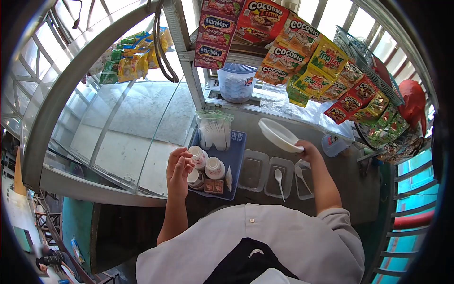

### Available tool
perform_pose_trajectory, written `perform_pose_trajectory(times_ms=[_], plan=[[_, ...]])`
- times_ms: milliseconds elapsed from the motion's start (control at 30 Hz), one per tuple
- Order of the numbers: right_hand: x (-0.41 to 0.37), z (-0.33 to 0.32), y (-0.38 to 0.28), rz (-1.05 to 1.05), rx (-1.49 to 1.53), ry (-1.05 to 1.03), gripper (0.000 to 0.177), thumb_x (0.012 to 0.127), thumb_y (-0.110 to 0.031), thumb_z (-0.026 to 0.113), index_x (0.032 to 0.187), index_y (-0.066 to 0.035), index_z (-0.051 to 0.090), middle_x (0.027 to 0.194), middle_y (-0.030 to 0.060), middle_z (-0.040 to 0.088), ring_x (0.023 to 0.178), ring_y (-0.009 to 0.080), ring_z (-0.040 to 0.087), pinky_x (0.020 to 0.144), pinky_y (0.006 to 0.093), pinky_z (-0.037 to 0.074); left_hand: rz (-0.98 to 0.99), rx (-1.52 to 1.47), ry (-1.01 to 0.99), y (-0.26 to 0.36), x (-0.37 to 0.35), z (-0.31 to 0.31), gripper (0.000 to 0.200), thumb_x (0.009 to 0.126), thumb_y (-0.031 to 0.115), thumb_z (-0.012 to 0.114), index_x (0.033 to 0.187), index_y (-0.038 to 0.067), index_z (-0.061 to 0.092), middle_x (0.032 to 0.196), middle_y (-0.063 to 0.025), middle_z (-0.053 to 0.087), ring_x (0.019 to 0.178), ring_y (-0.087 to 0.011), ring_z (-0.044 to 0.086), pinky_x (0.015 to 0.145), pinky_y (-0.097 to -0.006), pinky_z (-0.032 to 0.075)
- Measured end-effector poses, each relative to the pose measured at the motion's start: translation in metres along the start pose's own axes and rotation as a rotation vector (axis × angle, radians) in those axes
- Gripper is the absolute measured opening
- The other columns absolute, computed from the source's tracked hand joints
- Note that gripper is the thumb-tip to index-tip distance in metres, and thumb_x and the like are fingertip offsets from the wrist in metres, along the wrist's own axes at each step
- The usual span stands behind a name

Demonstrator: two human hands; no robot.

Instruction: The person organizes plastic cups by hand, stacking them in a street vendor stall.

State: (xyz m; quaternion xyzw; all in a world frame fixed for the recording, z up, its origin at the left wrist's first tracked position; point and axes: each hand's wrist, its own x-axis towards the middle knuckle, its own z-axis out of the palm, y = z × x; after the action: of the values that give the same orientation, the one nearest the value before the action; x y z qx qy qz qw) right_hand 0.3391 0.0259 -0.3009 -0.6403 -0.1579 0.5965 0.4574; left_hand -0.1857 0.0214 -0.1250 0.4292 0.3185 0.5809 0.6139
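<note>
My right hand (308, 152) grips the rim of a white round plate or lid (279, 134), tilted above the counter. Below it stand clear plastic containers in a row: the left one (253, 171) looks empty, the middle one holds a white spoon (279, 179), and the right one holds another white spoon (302, 179), partly behind my forearm. My left hand (179, 168) is raised with bent fingers apart, holding nothing, beside the blue tray (239, 163). On the tray are white cups (214, 168), small brown boxes (213, 186) and a bag of white plastic utensils (214, 132).
Drink sachets (283, 57) hang overhead at the front and right. A clear bucket (237, 83) stands on the ledge behind. A glass case (127, 132) borders the left side. A small bluish tub (335, 144) sits right of my right hand. Metal bars line the right edge.
</note>
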Motion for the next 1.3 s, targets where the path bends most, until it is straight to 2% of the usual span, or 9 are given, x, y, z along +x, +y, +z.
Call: perform_pose_trajectory(times_ms=[167, 300, 367, 600, 800, 1000, 1133, 1200, 1300], plan=[[-0.106, 0.078, -0.034, -0.116, 0.005, -0.425, 0.048, 0.075, -0.009, 0.062, 0.122, -0.005, 0.052, 0.098, 0.0090, 0.061, 0.090, 0.0188, 0.060, 0.079, 0.0294, 0.050, 0.037, 0.121, -0.023, 0.000, 0.006, 0.001, 0.030, 0.097, 0.022, 0.050, 0.123, 0.006, 0.050, 0.101, -0.0047, 0.056, 0.082, -0.0092, 0.054, 0.070, -0.0230, 0.040], [-0.146, 0.146, -0.061, -0.637, -0.110, -0.252, 0.053, 0.085, -0.009, 0.055, 0.135, -0.004, 0.038, 0.110, 0.0153, 0.061, 0.096, 0.0235, 0.062, 0.085, 0.0343, 0.050, 0.168, 0.451, -0.010, 0.005, 0.011, 0.003, 0.031, 0.095, 0.020, 0.053, 0.122, 0.006, 0.052, 0.112, -0.0075, 0.058, 0.101, -0.0160, 0.056, 0.084, -0.0299, 0.042], [-0.165, 0.172, -0.074, -0.975, -0.590, -0.012, 0.050, 0.088, -0.009, 0.054, 0.135, -0.002, 0.037, 0.116, 0.0214, 0.059, 0.109, 0.0306, 0.060, 0.093, 0.0368, 0.045, 0.213, 0.692, -0.040, 0.009, 0.013, 0.000, 0.031, 0.093, 0.018, 0.055, 0.122, 0.005, 0.053, 0.117, -0.0112, 0.057, 0.109, -0.0233, 0.054, 0.092, -0.0334, 0.040], [-0.129, 0.246, -0.026, -1.307, -0.664, 0.091, 0.049, 0.089, -0.004, 0.053, 0.135, -0.002, 0.036, 0.122, 0.0284, 0.055, 0.113, 0.0443, 0.055, 0.094, 0.0431, 0.046, 0.128, 1.144, -0.280, -0.006, -0.006, -0.018, 0.044, 0.084, 0.017, 0.066, 0.127, 0.013, 0.054, 0.148, -0.0189, 0.032, 0.129, -0.0385, 0.042, 0.105, -0.0427, 0.037], [-0.131, 0.271, -0.024, -1.130, -1.145, -0.301, 0.058, 0.083, -0.003, 0.060, 0.137, -0.013, 0.042, 0.124, 0.0169, 0.056, 0.112, 0.0375, 0.056, 0.094, 0.0424, 0.048, 0.129, 1.218, -0.275, -0.009, -0.012, -0.023, 0.057, 0.082, 0.015, 0.067, 0.134, 0.014, 0.046, 0.148, -0.0159, 0.028, 0.128, -0.0399, 0.042, 0.102, -0.0429, 0.040], [-0.132, 0.252, -0.015, -1.275, -0.914, -0.159, 0.061, 0.079, -0.003, 0.064, 0.136, -0.015, 0.044, 0.129, 0.0141, 0.050, 0.111, 0.0328, 0.056, 0.088, 0.0404, 0.050, 0.009, 1.247, -0.194, -0.018, -0.002, -0.016, 0.060, 0.079, 0.013, 0.069, 0.132, 0.013, 0.044, 0.144, -0.0158, 0.032, 0.123, -0.0407, 0.045, 0.099, -0.0451, 0.042], [-0.156, 0.245, -0.004, -1.216, -0.895, -0.130, 0.050, 0.081, -0.005, 0.061, 0.129, -0.012, 0.050, 0.120, 0.0166, 0.056, 0.109, 0.0341, 0.057, 0.095, 0.0417, 0.046, 0.183, 1.196, -0.130, -0.036, 0.006, -0.019, 0.051, 0.078, 0.013, 0.070, 0.124, 0.012, 0.048, 0.135, -0.0180, 0.044, 0.117, -0.0398, 0.050, 0.096, -0.0452, 0.044], [-0.165, 0.254, 0.005, -1.052, -0.885, -0.451, 0.045, 0.081, -0.010, 0.064, 0.125, -0.009, 0.054, 0.116, 0.0168, 0.059, 0.110, 0.0356, 0.057, 0.095, 0.0407, 0.046, 0.180, 1.152, -0.155, -0.038, 0.011, -0.019, 0.049, 0.078, 0.014, 0.070, 0.122, 0.012, 0.048, 0.131, -0.0182, 0.049, 0.116, -0.0389, 0.052, 0.095, -0.0448, 0.044], [-0.175, 0.281, 0.018, -1.049, -0.846, -0.411, 0.059, 0.075, -0.020, 0.074, 0.128, -0.009, 0.051, 0.118, 0.0169, 0.058, 0.106, 0.0340, 0.059, 0.092, 0.0410, 0.047, 0.103, 1.152, -0.158, -0.034, 0.012, -0.014, 0.050, 0.080, 0.017, 0.068, 0.125, 0.013, 0.047, 0.125, -0.0168, 0.054, 0.116, -0.0368, 0.053, 0.095, -0.0436, 0.044]])
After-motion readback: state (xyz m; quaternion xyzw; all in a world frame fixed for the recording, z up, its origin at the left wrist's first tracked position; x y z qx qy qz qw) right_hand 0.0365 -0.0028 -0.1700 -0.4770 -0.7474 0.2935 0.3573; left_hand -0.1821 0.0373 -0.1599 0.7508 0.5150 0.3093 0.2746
